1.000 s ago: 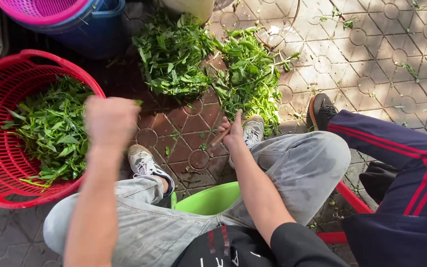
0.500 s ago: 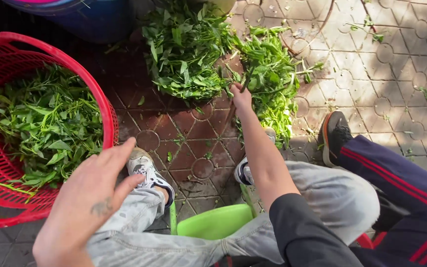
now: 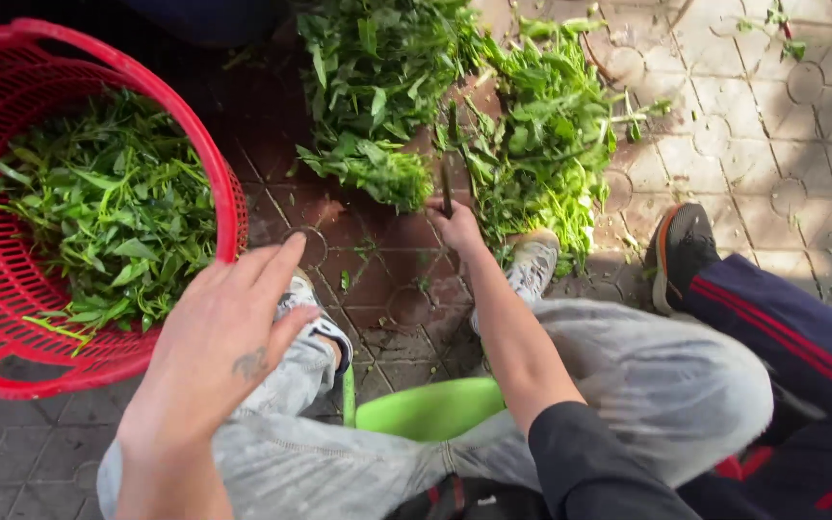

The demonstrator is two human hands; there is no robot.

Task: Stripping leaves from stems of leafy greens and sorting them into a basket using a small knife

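A dark stalk (image 3: 447,183) is pinched in the right hand (image 3: 455,223) at the edge of the leafy greens (image 3: 532,125) heaped on the paving, while the left hand (image 3: 228,332) is held open, empty, beside the red basket (image 3: 228,202).

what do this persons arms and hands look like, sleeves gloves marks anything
Both hands are bare, with no gloves or rings in view. The left hand has a small dark tattoo on its back and a bare forearm. The right hand also has a bare forearm, with a black sleeve pushed up near the elbow.
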